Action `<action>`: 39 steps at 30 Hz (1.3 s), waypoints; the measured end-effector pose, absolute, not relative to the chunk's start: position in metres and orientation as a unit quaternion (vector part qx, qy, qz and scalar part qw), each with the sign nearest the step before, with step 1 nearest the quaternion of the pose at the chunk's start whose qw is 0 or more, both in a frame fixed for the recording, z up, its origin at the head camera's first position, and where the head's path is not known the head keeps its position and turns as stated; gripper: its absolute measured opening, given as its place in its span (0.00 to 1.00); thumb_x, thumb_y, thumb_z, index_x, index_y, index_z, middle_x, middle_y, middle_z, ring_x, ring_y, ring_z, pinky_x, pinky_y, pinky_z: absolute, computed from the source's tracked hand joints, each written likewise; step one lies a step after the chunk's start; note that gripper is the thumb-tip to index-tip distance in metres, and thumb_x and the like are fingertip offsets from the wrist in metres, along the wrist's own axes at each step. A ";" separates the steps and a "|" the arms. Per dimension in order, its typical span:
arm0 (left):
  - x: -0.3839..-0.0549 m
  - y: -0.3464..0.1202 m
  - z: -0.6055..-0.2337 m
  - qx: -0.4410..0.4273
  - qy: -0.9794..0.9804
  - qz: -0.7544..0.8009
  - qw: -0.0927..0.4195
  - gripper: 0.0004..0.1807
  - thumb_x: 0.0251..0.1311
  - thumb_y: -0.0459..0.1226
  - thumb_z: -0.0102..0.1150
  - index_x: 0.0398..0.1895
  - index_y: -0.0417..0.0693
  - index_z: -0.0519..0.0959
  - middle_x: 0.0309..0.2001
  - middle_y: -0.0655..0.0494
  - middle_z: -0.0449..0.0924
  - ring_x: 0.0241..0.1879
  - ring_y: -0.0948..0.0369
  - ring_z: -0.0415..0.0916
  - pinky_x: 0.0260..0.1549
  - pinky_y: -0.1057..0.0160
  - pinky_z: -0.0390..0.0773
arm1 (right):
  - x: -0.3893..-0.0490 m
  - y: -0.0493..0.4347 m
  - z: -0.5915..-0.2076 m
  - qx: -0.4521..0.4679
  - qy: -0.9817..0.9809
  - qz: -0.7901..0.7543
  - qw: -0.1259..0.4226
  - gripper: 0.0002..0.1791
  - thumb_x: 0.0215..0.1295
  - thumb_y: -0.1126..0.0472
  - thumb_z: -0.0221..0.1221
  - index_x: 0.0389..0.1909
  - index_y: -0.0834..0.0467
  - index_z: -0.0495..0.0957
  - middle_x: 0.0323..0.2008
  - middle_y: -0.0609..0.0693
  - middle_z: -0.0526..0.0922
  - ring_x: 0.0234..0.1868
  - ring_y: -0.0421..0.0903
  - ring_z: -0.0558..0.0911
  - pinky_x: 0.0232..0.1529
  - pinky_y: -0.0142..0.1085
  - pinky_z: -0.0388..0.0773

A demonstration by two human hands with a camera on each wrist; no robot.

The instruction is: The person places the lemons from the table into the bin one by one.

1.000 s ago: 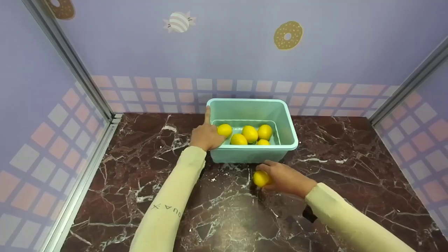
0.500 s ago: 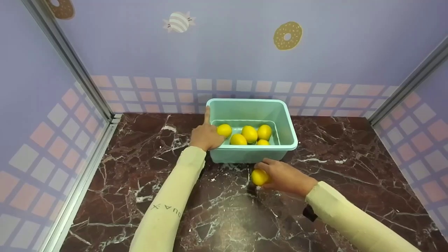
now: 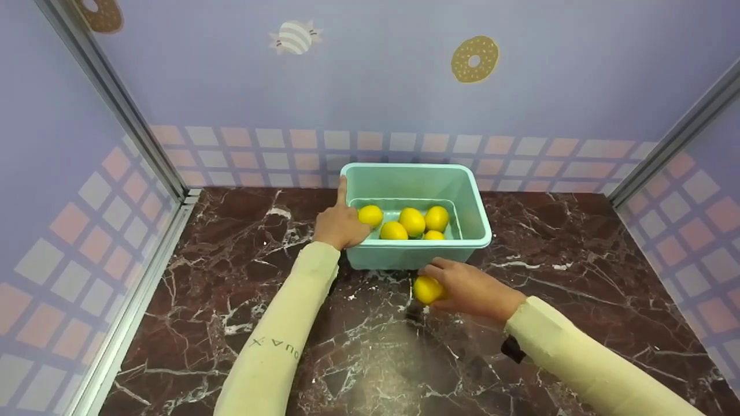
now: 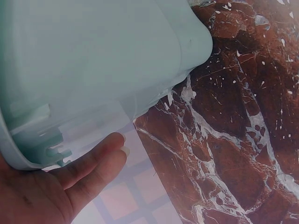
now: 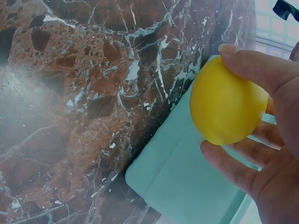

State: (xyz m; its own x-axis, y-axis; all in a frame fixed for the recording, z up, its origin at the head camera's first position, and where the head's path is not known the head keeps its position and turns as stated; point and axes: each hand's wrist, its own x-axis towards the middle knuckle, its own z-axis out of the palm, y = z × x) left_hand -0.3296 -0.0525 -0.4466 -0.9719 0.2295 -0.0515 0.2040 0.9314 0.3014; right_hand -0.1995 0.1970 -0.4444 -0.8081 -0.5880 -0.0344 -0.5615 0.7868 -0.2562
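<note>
A light green plastic bin point(image 3: 416, 254) stands against the back wall with several yellow lemons point(image 3: 413, 222) on its floor. The left hand point(image 3: 342, 225) rests on its left rim, one finger lying straight along the edge. In the left wrist view, two nearly straight fingers point(image 4: 100, 168) extend outside the bin below the rim; the thumb is hidden. Just in front of the bin, the right hand point(image 3: 462, 287) holds another lemon point(image 3: 426, 290) slightly above the table. The right wrist view shows this lemon point(image 5: 226, 105) pinched between thumb and fingers.
A dark red marble table point(image 3: 370, 358) with white veins lies under both arms. Purple panels point(image 3: 370, 86) with metal corner posts enclose it at the back and sides. A small black object point(image 3: 512, 349) sits under the right sleeve.
The right hand has moved slightly up and left with its lemon, nearer the bin. The left hand, the bin and the lemons inside have stayed in place.
</note>
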 end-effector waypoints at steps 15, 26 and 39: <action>-0.330 -0.052 -0.447 0.111 0.982 0.146 0.049 0.30 0.55 0.53 0.45 0.49 0.43 0.84 0.79 0.52 0.24 0.32 0.49 0.79 0.37 0.47 0.79 | -0.202 0.197 -0.430 -0.315 0.943 -0.105 0.038 0.29 0.51 0.51 0.71 0.54 0.53 0.75 0.47 0.50 0.77 0.44 0.47 0.80 0.49 0.45 0.79; -0.330 -0.053 -0.446 0.112 0.982 0.148 0.046 0.25 0.55 0.53 0.46 0.34 0.44 0.85 0.79 0.52 0.25 0.27 0.52 0.77 0.32 0.49 0.78 | -0.207 0.195 -0.414 -0.328 0.940 -0.094 0.030 0.29 0.50 0.52 0.71 0.53 0.53 0.75 0.48 0.51 0.79 0.45 0.49 0.81 0.50 0.44 0.80; -0.331 -0.053 -0.447 0.113 0.983 0.136 0.046 0.29 0.57 0.55 0.44 0.43 0.44 0.85 0.79 0.52 0.24 0.26 0.51 0.77 0.32 0.49 0.78 | -0.211 0.195 -0.395 -0.301 0.947 -0.104 0.038 0.30 0.56 0.49 0.67 0.59 0.52 0.74 0.51 0.51 0.78 0.44 0.47 0.80 0.48 0.42 0.79</action>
